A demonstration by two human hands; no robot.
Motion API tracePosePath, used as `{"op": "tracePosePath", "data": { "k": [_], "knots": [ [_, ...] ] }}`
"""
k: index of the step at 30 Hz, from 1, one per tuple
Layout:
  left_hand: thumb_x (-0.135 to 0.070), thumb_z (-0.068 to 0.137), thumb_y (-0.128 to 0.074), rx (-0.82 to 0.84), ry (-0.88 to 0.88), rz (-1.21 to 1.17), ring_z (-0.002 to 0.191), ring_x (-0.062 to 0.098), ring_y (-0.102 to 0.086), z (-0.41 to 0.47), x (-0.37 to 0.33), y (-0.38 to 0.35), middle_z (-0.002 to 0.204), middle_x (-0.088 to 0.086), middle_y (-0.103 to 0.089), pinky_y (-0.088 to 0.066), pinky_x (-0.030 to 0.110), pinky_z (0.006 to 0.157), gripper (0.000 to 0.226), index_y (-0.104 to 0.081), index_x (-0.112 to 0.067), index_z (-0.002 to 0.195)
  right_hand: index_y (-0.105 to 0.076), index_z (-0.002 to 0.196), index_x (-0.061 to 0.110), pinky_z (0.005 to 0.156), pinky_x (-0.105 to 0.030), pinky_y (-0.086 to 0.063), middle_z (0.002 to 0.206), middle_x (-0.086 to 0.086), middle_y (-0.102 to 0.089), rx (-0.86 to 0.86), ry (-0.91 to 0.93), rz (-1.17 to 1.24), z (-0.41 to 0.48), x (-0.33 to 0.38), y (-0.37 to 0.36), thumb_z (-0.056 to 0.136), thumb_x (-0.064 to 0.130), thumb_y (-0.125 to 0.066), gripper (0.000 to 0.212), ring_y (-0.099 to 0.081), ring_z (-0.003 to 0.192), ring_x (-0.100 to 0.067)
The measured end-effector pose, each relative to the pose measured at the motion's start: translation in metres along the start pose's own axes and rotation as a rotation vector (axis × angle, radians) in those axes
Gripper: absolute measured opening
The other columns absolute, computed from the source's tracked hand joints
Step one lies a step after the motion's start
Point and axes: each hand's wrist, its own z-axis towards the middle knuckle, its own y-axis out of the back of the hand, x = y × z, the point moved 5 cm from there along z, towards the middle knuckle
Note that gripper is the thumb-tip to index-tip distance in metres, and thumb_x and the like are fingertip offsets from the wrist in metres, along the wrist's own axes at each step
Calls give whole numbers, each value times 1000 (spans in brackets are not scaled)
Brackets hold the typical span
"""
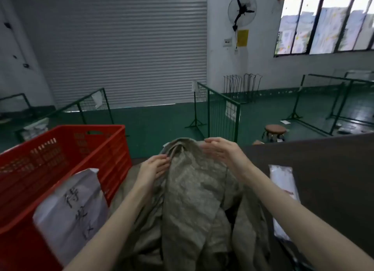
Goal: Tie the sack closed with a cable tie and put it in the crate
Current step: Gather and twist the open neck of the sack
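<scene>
The red crate [60, 149] stands to the left of the left hand [153, 169], its open top facing up and its near wall close beside that forearm. A white sheet with handwriting [70, 210] leans against the crate's near corner, below and left of the left hand.

The left hand rests on the left flank of the sack [192, 189], fingers [162, 163] loosely curled against the cloth just under the gathered top; it looks to pinch or press a fold, though how firm the grip is I cannot tell. The sack itself lies between the 2 hands, its long axis running away from the person, from the slack body near the bottom of the view up to the bunched mouth [182, 147] at the far end. That mouth sits just ahead of both hands, a little nearer the right one.

The right hand [220, 153] is spread flat, palm turned inward, touching or hovering at the right side of the mouth and clasping nothing.

Right of that hand, on the dark bench [323, 179], lies a clear plastic packet [283, 189]; whether it holds cable ties cannot be made out.

Judging from this, the neck is being gathered and is not yet tied. The coming squeeze needs both hands closing toward each other across the sack's long axis.
</scene>
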Motion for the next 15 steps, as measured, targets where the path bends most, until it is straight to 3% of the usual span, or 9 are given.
{"op": "tracePosePath", "data": {
  "k": [2, 4, 7, 10, 12, 15],
  "knots": [
    [-3, 87, -55, -85, -47, 184, 87, 21, -61, -6, 11, 3, 108, 17, -65, -47, 29, 78, 22, -62, -4, 108, -61, 117, 16, 99, -36, -46, 122, -6, -65, -60, 10, -116, -5, -10, -1, 91, 21, -55, 27, -60, 115, -21],
    [-15, 84, -64, -72, -101, 413, 103, 22, -58, -17, 31, 0, 113, 11, -57, -47, 32, 92, 35, -59, -7, 117, -55, 125, 19, 101, -34, -42, 129, -1, -58, -72, 8, -259, -14, -27, -4, 90, 21, -57, 35, -52, 122, -16],
    [-26, 82, -70, -37, -94, 544, 121, 17, -42, -35, 56, -12, 124, 4, -39, -29, 28, 110, 60, -44, -9, 133, -43, 136, 22, 99, -28, -35, 134, 4, -47, -87, -6, -385, -24, -48, -6, 88, 22, -60, 51, -41, 123, -9],
    [-18, 78, -73, -57, -176, 552, 122, 20, -46, -52, 70, -25, 128, 9, -48, -33, 28, 106, 62, -46, -6, 133, -35, 140, 26, 98, -27, -32, 133, 6, -44, -110, 7, -436, -34, -61, -6, 86, 22, -64, 62, -36, 122, -6],
    [-9, 78, -71, -78, -269, 562, 113, 21, -53, -66, 74, -30, 119, 10, -56, -38, 26, 98, 52, -53, -6, 126, -34, 141, 28, 105, -34, -33, 140, 5, -43, -158, 40, -481, -41, -66, -3, 83, 22, -66, 67, -35, 130, -11],
    [-6, 75, -61, -12, -361, 509, 99, 8, -56, -95, 80, -39, 103, 3, -58, -40, 14, 86, 39, -60, -21, 111, -32, 141, 28, 115, -44, -25, 150, 2, -34, -229, 123, -552, -53, -61, 0, 79, 18, -68, 72, -25, 139, -19]
  ]
}}
